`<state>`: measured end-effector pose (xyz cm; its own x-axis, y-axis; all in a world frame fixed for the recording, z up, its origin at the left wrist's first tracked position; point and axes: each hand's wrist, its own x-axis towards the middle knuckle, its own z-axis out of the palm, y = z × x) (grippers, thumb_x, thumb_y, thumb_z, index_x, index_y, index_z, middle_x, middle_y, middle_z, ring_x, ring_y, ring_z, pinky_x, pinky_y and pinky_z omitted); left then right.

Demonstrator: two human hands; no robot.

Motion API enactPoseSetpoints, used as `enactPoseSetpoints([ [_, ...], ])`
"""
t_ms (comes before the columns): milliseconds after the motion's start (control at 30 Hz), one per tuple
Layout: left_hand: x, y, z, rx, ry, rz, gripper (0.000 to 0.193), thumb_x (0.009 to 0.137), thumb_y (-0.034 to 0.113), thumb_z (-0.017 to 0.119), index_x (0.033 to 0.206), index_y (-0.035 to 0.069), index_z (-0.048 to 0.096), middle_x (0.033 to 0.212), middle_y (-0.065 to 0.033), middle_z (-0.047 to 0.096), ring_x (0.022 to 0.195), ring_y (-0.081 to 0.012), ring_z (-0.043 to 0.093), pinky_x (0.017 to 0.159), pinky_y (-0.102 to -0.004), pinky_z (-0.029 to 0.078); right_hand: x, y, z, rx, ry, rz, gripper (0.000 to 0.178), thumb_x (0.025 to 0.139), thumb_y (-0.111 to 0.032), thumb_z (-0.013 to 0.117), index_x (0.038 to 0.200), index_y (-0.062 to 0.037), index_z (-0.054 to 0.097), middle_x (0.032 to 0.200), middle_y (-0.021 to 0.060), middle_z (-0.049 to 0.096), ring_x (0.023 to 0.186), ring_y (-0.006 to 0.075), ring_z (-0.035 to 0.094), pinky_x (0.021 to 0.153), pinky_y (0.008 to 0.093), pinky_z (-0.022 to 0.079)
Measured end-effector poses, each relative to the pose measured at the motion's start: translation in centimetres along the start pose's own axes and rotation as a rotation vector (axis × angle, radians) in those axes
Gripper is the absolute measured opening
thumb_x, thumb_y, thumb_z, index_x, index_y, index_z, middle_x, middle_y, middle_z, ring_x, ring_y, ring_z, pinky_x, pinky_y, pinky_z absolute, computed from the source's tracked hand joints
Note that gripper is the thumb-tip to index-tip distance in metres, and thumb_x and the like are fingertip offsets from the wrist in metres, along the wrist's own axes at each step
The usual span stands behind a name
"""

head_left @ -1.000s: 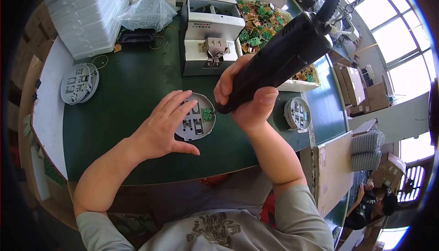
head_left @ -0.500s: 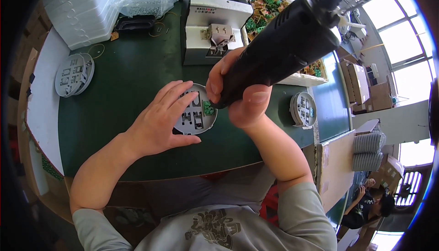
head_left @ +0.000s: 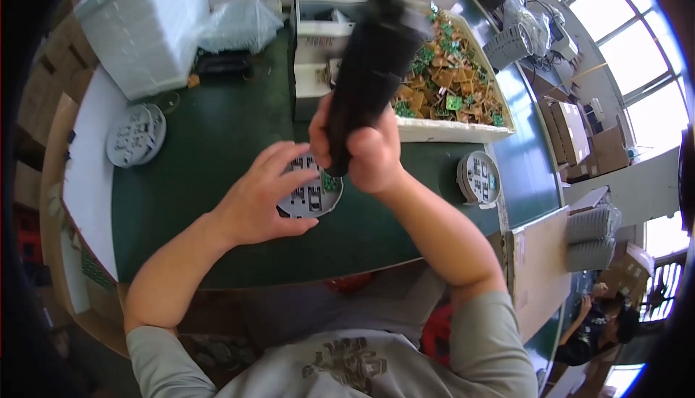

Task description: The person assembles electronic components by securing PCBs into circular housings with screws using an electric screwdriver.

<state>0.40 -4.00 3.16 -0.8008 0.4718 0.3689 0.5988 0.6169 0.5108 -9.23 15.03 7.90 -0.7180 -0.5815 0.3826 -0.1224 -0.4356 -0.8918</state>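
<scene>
A round grey plastic housing (head_left: pixel 295 204) with dark slots lies on the green table, a small green circuit board (head_left: pixel 331 183) at its right side. My left hand (head_left: pixel 259 195) holds this housing from its left, fingers curved over the upper part and thumb along the lower rim. In my right hand (head_left: pixel 373 155) is a black electric screwdriver (head_left: pixel 373 65), gripped upright with its lower end above the green board. The screwdriver is blurred by motion, and whether its tip touches the board cannot be made out.
More round housings are stacked at the left (head_left: pixel 130 137) and right (head_left: pixel 479 178). A white-rimmed tray (head_left: pixel 456 134) of brown and green circuit boards stands behind my right hand, next to a grey machine (head_left: pixel 311 83). White foam trays (head_left: pixel 156 43) and a plastic bag (head_left: pixel 242 25) occupy the back left.
My right hand and the screwdriver have swung left and become more upright. More of the tray of boards shows now. My left hand stays at the housing, its fingers a little more curved.
</scene>
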Motion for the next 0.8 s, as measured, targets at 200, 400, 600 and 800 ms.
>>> enactPoseSetpoints([
  [200,-1.2,-1.0,-2.0,-0.730,-0.051,-0.287,0.073,0.088,0.037,0.075,0.150,0.007,0.051,0.153,-0.0191,0.054,0.140,-0.0393,0.052,0.114,-0.0500,0.045,5.8,-8.0,3.8,-0.132,0.102,-0.095,0.032,0.100,-0.032,0.068,0.104,-0.0015,0.061,0.079,0.0097,0.066,0.061,0.0192,0.059,0.062,0.0287,0.051],
  [400,-0.7,-1.2,-1.9,-1.879,-0.077,-0.629,0.070,0.104,0.056,0.047,0.156,0.009,0.046,0.148,-0.0203,0.060,0.129,-0.0399,0.063,0.106,-0.0564,0.052,6.5,-9.1,2.7,-0.517,0.230,-0.200,0.028,0.099,-0.024,0.071,0.111,-0.0001,0.062,0.086,0.0082,0.067,0.073,0.0178,0.062,0.070,0.0294,0.053],
  [600,-1.6,-2.0,-2.3,-1.901,-0.110,-0.692,0.080,0.103,0.068,0.039,0.157,0.010,0.046,0.148,-0.0225,0.059,0.125,-0.0455,0.065,0.096,-0.0620,0.058,-1.9,-7.6,2.5,-0.794,0.417,0.022,0.032,0.101,-0.015,0.067,0.128,0.0015,0.062,0.100,0.0099,0.068,0.091,0.0141,0.063,0.079,0.0270,0.051],
  [800,-1.7,-2.5,-1.6,-1.790,-0.209,-0.681,0.081,0.103,0.070,0.039,0.158,0.010,0.045,0.149,-0.0219,0.059,0.125,-0.0445,0.066,0.099,-0.0660,0.055,-9.5,-1.1,1.7,-0.068,0.285,0.369,0.036,0.105,-0.019,0.066,0.138,-0.0047,0.062,0.110,0.0110,0.071,0.094,0.0147,0.063,0.082,0.0286,0.054],
])
